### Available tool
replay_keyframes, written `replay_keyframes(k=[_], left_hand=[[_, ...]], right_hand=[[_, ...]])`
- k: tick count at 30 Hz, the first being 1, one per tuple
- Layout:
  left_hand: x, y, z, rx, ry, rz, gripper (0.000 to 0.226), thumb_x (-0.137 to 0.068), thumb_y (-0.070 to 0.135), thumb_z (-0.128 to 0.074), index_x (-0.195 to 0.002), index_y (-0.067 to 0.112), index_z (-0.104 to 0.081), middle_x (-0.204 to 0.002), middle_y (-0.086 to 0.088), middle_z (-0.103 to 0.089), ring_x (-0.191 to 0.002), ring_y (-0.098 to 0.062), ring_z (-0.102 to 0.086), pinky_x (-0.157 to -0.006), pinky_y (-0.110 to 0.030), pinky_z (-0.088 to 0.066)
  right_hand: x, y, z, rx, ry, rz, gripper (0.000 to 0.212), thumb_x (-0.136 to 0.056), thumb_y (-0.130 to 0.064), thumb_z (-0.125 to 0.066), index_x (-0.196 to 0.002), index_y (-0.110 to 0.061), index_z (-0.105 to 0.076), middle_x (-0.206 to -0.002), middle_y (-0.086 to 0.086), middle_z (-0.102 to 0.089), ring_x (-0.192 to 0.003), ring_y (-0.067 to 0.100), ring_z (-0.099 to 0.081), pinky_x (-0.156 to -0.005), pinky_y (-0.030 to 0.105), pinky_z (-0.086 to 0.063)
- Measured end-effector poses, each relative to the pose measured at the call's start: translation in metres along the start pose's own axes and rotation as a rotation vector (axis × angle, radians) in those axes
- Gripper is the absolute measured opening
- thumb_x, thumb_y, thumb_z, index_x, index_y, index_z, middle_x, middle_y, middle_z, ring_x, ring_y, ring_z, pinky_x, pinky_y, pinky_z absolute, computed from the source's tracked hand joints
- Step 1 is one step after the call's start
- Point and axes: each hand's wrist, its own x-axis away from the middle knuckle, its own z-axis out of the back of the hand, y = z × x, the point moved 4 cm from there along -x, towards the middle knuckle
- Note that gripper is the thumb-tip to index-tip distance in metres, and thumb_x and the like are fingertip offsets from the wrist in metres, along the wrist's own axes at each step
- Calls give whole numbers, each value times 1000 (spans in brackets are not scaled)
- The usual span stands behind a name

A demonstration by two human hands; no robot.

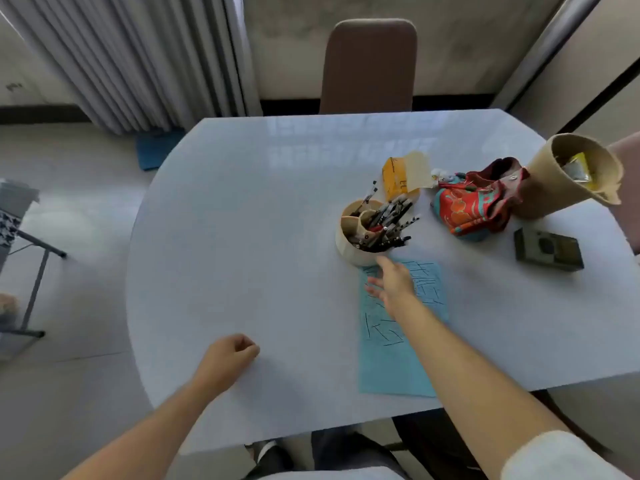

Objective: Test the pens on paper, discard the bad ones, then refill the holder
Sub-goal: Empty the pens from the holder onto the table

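Pens, dark and bundled (386, 223), fill a round beige holder (353, 249) on the pale desk (242, 220). Left hand (230, 356) rests fisted, empty. Right hand (393, 284) hovers open-fingered over scribbled blue paper (391, 362), just below the holder.

The outstretched right hand (393, 285) is blurred and covers part of the scribbled blue paper sheet (394, 362). The dark pens (384, 223) in the round beige holder (349, 249) are too small to distinguish.
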Motion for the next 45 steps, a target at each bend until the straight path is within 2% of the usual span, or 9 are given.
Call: replay_keyframes(k=[3,6,14,19,22,25,30,34,45], left_hand=[[-6,9,-3,12,49,53,16,-85,31,-67,-73,21,-69,-66,6,-69,-63,-9,-62,-55,-24,-43],[-7,13,-5,32,88,105,16,-85,31,-68,-73,20,-70,-67,7,-69,-64,-9,-62,-55,-23,-43],[-6,11,-8,112,144,166,18,-85,31,-68,-72,18,-70,-67,6,-69,-63,-9,-61,-57,-23,-44],[-12,14,0,73,66,114,16,-84,36,-65,-77,22,-69,-74,6,-71,-65,-9,-62,-56,-22,-47],[-17,21,11,-19,72,26,12,-82,39,-62,-78,30,-68,-78,12,-69,-71,-4,-64,-58,-21,-49],[-25,25,21,-105,88,-55,9,-82,42,-60,-83,36,-66,-91,15,-65,-83,-1,-61,-67,-22,-48],[-41,23,36,-180,100,-138,11,-85,44,-57,-90,37,-65,-97,18,-58,-90,2,-56,-69,-19,-42],[-50,17,40,-195,80,-164,10,-84,42,-58,-88,36,-65,-95,16,-58,-86,1,-56,-69,-20,-43],[-57,5,41,-201,60,-189,7,-82,38,-58,-80,36,-65,-89,14,-56,-79,-1,-56,-67,-20,-42]], right_hand=[[-20,-14,-13,5,45,-64,22,-89,-32,-73,-99,-18,-60,-100,6,-62,-83,24,-62,-71,38,-61],[-36,-15,-21,19,54,-108,24,-87,-25,-71,-107,-14,-63,-103,11,-67,-74,23,-62,-69,36,-60],[-52,-30,-27,10,37,-147,36,-87,-13,-62,-123,-15,-63,-115,11,-70,-101,27,-66,-65,31,-54],[-50,-47,-28,68,-33,-150,50,-79,-21,-72,-127,-14,-61,-117,14,-66,-109,34,-64,-74,46,-62],[-44,-54,-36,158,-46,-67,63,-76,-25,-79,-130,-12,-48,-118,14,-57,-105,32,-61,-64,49,-64],[-35,-54,-47,265,-36,53,73,-72,-31,-82,-130,-17,-40,-120,10,-53,-96,23,-57,-56,39,-62],[-18,-75,-77,680,74,333,117,-43,-65,-83,-139,-10,-44,-128,9,-47,-105,27,-58,-81,44,-60],[0,-86,-104,925,142,556,111,-35,-77,-80,-120,-15,-47,-112,1,-37,-101,21,-49,-74,35,-48],[7,-69,-109,1090,59,709,96,-56,-61,-81,-130,-18,-37,-119,0,-37,-114,22,-43,-86,37,-49]])
